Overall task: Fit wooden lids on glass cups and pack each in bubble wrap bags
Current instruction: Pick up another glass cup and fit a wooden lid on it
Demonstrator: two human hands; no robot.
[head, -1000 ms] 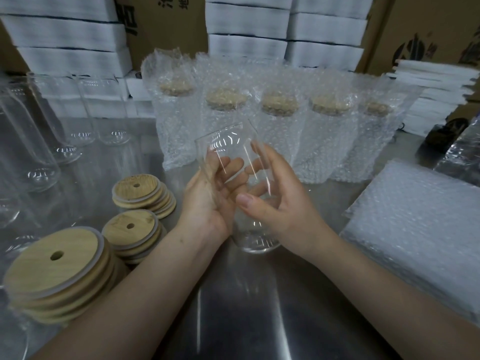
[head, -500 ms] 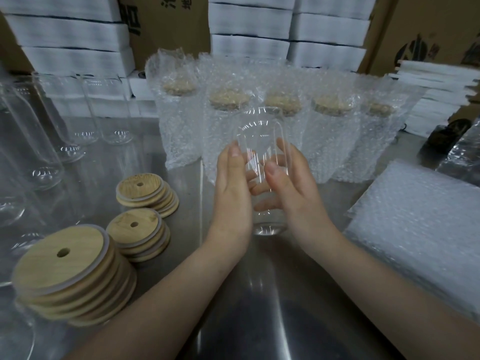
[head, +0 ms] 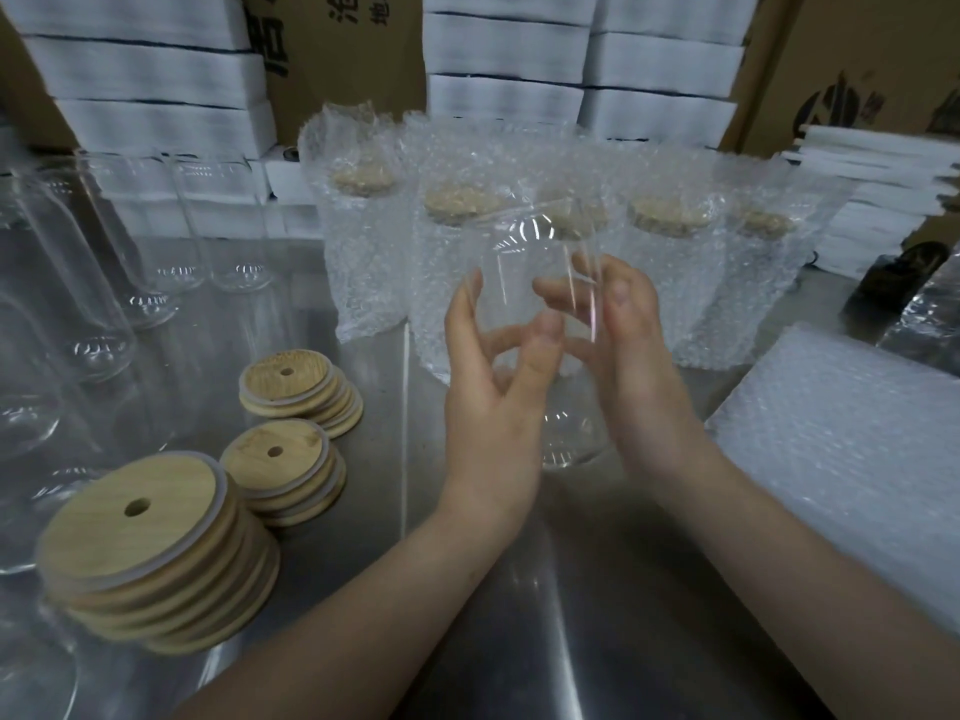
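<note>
Glass cup (head: 524, 257) grasped between left hand (head: 488, 402) and right hand (head: 644, 376), fingers curled round it; keep it upright when seating a wooden lid (head: 284, 374).

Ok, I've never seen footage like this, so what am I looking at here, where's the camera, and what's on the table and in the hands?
There is no machine here: a person is working with bare hands. The one current picture comes from a camera worn on the head, looking forward and down, so both forearms reach in from below. The left hand and right hand together hold one clear glass cup, roughly upright, over the steel table. It has no lid on it. To the left lie three stacks of wooden lids and some empty glass cups. At the back stands a row of packed cups, lidded and bagged. On the right lies a pile of flat bubble wrap bags.
</note>
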